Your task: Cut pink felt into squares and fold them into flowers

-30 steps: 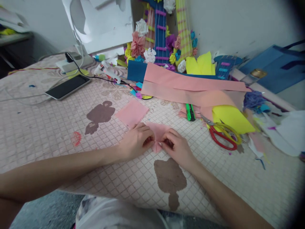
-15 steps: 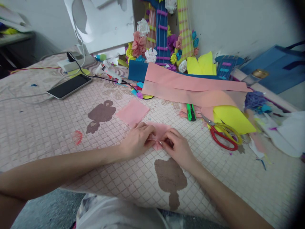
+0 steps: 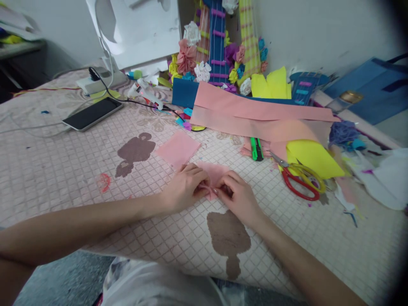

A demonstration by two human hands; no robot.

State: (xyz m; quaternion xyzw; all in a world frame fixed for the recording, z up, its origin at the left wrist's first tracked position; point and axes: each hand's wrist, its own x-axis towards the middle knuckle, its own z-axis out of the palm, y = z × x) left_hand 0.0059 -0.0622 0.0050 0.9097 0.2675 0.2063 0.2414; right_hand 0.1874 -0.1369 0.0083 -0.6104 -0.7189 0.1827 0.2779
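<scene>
Pink, thin, paper-like sheet (image 3: 216, 171) is gathered between both hands, over the pale tablecloth with a diamond-grid pattern (image 3: 172, 238). Its near part is drawn into small folds, and its far part is spread out beyond the fingertips. By the left hand (image 3: 183, 187) the folds are pinched narrowly between thumb and fingers; by the right hand (image 3: 238, 195) they are gripped just beside, with the thumb and forefinger brought together. How the other fingertips are set beneath the curled hands cannot be told.

Just beyond the left hand, a flat, square pink piece (image 3: 178, 148) is laid. Farther off to the right, a green-and-black plastic cutter (image 3: 256, 148) is placed near the long pink strips (image 3: 255, 102). Scissors with red and yellow handles (image 3: 291, 189) are laid partly over a bright yellow sheet (image 3: 314, 159). On the left side, a dark-screened smartphone (image 3: 92, 114) is set near a white glue gun (image 3: 146, 94). Between the forearms, a brown patch (image 3: 228, 233) is seen on the cloth.
</scene>
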